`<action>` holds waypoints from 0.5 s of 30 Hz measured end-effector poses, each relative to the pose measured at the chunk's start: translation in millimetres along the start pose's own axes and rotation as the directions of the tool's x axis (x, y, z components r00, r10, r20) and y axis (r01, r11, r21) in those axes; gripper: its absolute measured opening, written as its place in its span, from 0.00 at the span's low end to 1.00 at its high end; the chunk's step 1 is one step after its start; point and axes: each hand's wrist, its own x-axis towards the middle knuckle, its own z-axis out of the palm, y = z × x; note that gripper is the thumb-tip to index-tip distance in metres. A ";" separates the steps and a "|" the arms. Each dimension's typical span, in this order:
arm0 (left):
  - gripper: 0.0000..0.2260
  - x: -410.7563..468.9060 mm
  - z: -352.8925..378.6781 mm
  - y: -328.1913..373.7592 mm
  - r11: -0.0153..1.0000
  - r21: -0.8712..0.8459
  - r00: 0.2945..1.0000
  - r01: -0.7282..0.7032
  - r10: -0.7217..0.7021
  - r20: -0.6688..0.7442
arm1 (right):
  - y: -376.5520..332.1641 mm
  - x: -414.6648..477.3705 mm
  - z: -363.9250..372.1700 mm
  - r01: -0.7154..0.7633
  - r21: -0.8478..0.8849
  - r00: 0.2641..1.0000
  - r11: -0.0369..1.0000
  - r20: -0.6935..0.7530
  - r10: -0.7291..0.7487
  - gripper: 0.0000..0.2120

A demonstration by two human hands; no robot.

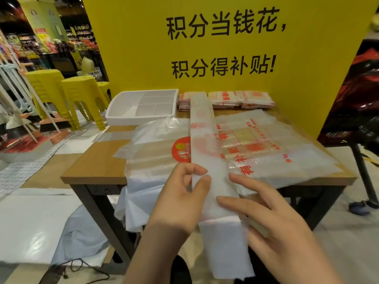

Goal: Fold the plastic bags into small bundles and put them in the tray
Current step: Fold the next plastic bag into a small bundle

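Folded bag strip (203,138): we pinch it in left grip (182,197); right grip (272,218) rests flat on it; tray (127,120) at 11 o'clock.

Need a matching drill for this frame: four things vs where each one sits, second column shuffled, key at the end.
1. tray
2. folded bag strip
3. bag stacks
4. yellow stools

A. on the floor, left of the table
B. table's far edge, against the yellow board, right of the tray
C. pinched by the left hand, hanging over the table's near edge
D. table's back left corner

Pairs: 1-D, 2-C, 3-B, 4-A
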 end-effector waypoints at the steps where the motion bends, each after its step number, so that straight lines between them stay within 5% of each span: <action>1: 0.03 -3.7 0.1 -0.3 1.000 -0.008 1.000 -0.012 0.012 0.001 | 0.3 -1.1 2.4 -0.012 0.045 1.000 0.999 -0.016 0.013 0.23; 4: 0.08 -17.3 -6.0 -3.2 0.997 -0.058 0.995 -0.049 0.054 0.084 | -0.7 -3.8 8.4 -0.056 0.151 0.997 0.987 -0.040 0.063 0.18; 7: 0.12 -29.9 -30.5 -7.5 0.996 0.065 0.963 -0.065 0.046 0.266 | -1.1 -6.6 10.6 -0.090 0.164 0.993 0.982 -0.058 0.100 0.20; 11: 0.20 -39.7 -60.2 -10.6 0.967 0.211 0.849 -0.142 0.010 0.529 | -1.0 -11.1 18.0 -0.106 0.151 0.990 0.983 -0.076 0.119 0.16; 15: 0.21 -36.5 -57.7 -18.7 0.947 0.239 0.842 -0.216 0.056 0.537 | -2.2 -11.9 26.2 -0.137 0.196 0.985 0.971 -0.081 0.155 0.18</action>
